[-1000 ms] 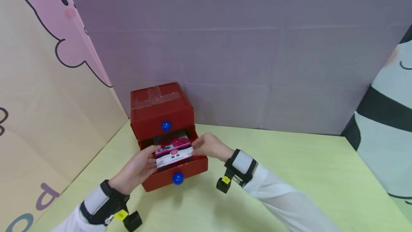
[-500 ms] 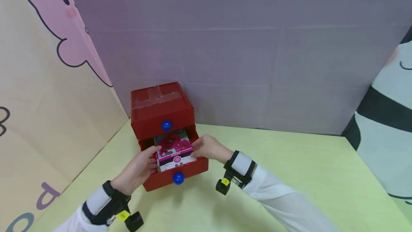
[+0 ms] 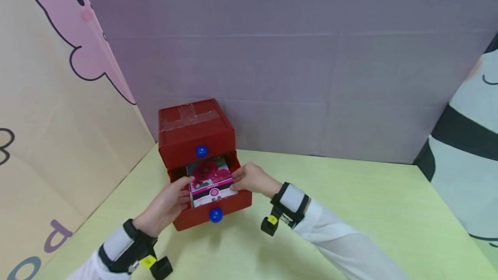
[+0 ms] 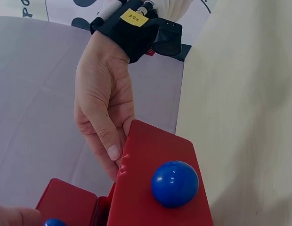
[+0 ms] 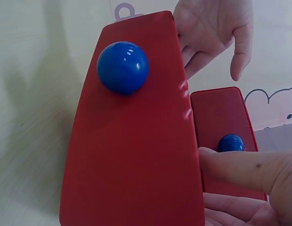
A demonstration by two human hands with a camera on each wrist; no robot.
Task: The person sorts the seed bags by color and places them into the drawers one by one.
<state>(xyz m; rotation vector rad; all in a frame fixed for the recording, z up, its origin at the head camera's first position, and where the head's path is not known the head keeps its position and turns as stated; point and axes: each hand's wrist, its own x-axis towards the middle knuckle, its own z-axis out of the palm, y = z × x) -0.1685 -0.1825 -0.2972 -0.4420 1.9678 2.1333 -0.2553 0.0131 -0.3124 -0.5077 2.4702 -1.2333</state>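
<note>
A flat pack with a pink flower picture [image 3: 210, 174] lies in the pulled-out lower drawer [image 3: 233, 204] of a small red two-drawer box [image 3: 194, 133]. Its front end sits behind the drawer's front panel. At its left edge is my left hand [image 3: 165, 204], thumb stretched out and fingers loose beside the drawer; the right wrist view shows this hand [image 5: 216, 30] with the thumb well apart. My right hand [image 3: 254, 178] is at the pack's right edge, fingertips overlapping its corner. In the left wrist view the right hand's [image 4: 106, 103] fingertips go behind the drawer front [image 4: 150, 183].
Blue round knobs stick out from the lower drawer front [image 3: 215, 215] and the upper drawer [image 3: 201, 151]. The box stands on a pale yellow-green table [image 3: 330, 211], near a grey cloth backdrop [image 3: 292, 77] and a cartoon-printed left wall [image 3: 58, 141].
A second ago the pack's front end was raised in the drawer opening; it then dropped behind the drawer front, showing more of the flower. Over the last half second almost nothing moved.
</note>
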